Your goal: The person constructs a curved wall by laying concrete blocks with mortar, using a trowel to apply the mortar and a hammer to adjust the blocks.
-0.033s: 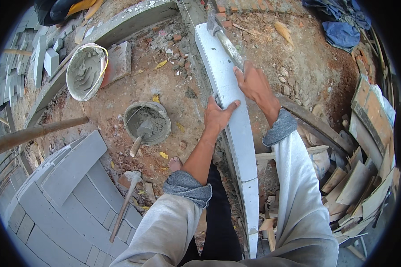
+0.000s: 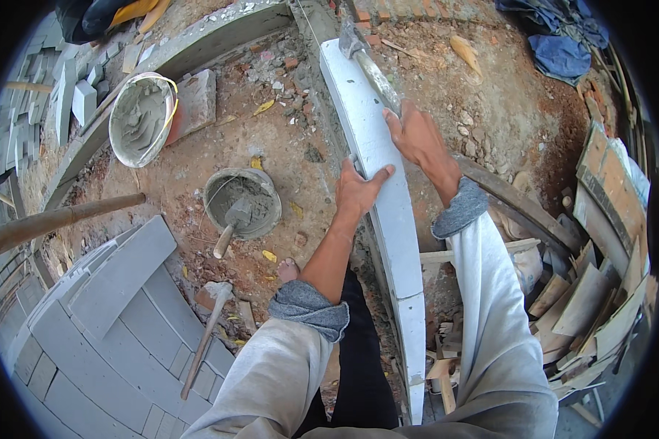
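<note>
A row of long pale grey-white blocks (image 2: pixel 373 139) runs away from me on a mortar bed, forming a low wall. My left hand (image 2: pixel 359 189) grips the left edge of the far block, thumb across its top and fingers down its side. In my right hand (image 2: pixel 419 139) is the handle of a hammer (image 2: pixel 377 79), smeared with dried cement. Its grey metal head rests on or just above the block's far end; I cannot tell which. Left of the wall, a bucket of mortar (image 2: pixel 272 212) has a trowel (image 2: pixel 229 233) standing in it.
A larger mortar bucket (image 2: pixel 116 135) stands farther left. Stacked grey blocks (image 2: pixel 102 344) fill the lower left, near a long-handled tool (image 2: pixel 205 340). A wooden pole (image 2: pixel 66 219) juts in from the left. Scrap boards (image 2: pixel 578 307) pile up on the right; blue cloth (image 2: pixel 560 58) lies beyond.
</note>
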A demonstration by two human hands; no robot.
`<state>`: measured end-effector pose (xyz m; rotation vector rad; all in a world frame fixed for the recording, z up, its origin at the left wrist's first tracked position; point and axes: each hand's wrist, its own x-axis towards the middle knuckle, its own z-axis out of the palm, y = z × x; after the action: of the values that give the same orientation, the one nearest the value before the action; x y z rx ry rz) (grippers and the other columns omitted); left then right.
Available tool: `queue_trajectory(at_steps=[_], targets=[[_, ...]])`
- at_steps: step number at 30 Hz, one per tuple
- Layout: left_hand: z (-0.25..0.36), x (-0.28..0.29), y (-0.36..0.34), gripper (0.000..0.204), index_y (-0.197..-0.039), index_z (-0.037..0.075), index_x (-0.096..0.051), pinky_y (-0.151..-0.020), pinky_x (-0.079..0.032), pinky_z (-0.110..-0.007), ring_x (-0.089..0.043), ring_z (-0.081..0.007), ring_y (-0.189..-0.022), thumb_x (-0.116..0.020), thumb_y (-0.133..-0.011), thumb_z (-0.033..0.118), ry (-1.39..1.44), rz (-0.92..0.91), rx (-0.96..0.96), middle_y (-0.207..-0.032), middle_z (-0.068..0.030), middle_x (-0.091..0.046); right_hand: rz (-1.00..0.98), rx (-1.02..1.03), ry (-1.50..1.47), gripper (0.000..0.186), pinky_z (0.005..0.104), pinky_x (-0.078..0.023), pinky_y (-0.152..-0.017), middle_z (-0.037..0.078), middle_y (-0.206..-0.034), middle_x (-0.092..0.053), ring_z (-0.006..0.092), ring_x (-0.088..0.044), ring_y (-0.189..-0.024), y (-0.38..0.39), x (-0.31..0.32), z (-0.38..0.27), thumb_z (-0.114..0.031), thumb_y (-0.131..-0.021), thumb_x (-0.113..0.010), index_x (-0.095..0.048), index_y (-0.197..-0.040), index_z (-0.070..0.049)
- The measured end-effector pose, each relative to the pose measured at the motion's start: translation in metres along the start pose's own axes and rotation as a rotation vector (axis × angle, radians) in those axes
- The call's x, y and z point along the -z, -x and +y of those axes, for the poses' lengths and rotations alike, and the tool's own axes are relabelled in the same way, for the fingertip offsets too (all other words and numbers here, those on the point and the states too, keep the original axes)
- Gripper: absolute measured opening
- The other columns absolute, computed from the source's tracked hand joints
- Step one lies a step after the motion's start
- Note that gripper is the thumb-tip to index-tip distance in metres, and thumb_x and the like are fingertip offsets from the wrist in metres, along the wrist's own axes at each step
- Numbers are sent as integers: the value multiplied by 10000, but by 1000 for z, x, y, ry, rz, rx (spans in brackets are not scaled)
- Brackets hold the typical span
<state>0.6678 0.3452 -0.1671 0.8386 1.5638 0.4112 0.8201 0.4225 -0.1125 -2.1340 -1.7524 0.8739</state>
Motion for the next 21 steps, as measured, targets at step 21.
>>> queue_trajectory(at_steps=[21], targets=[[-4,3,2,1005,-1455,-72,-378,-1023,-491,-435,-649,-390,-1174,-842,-749,472,-5,22,36,-1268,-293,-638,2,-29,34,550,552,-531,-773,406,-885,-653,549,-679,-883,8,-17,0,-402,-1008,-556,-593,-1134,132]])
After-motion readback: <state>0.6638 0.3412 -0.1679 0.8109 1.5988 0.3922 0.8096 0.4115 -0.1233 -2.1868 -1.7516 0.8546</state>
